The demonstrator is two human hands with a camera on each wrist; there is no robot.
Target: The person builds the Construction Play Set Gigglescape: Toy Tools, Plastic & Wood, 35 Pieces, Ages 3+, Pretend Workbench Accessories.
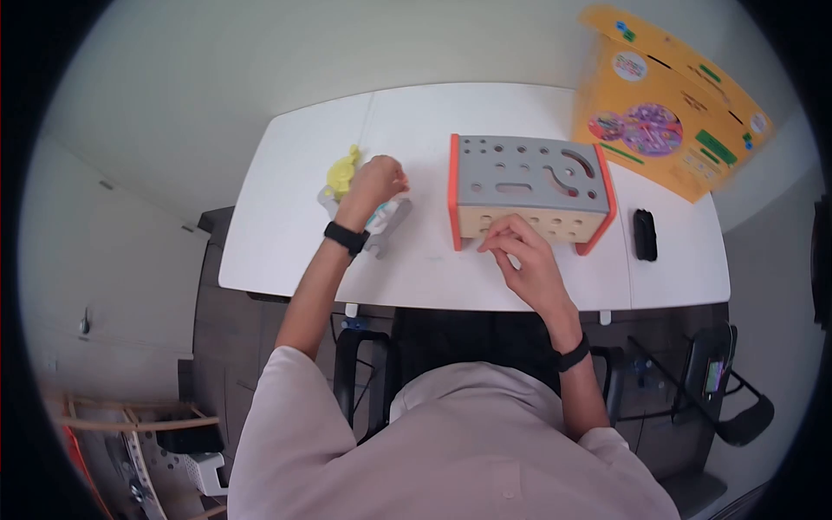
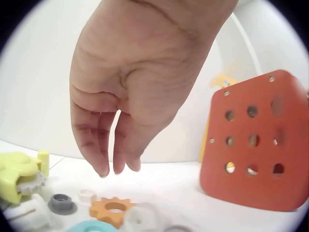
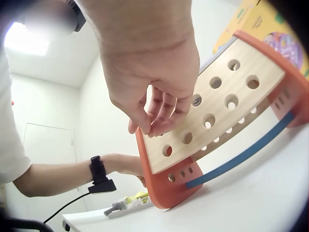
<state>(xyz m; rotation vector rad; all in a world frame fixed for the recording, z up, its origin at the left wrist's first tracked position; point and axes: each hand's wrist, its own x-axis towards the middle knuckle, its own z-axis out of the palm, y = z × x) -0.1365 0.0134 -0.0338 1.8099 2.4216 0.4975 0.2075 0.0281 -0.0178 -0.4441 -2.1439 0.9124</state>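
Note:
My left hand point(image 1: 373, 187) hangs above small toy parts on the left of the table, fingers pointing down and no object visible in them. In the left wrist view an orange gear point(image 2: 100, 210), a grey ring piece point(image 2: 62, 204) and a yellow toy piece point(image 2: 19, 169) lie below that hand point(image 2: 137, 72). My right hand point(image 1: 530, 267) is in front of the toy workbench point(image 1: 485, 156), fingers loosely bent. In the right wrist view its thumb and fingertips point(image 3: 148, 131) come close together beside the holed wooden panel point(image 3: 217, 113); nothing shows between them.
A yellow cardboard box point(image 1: 685, 104) stands at the back right of the white table point(image 1: 416, 269). A black case point(image 1: 645, 235) lies right of the workbench. Chairs stand by the table's front edge.

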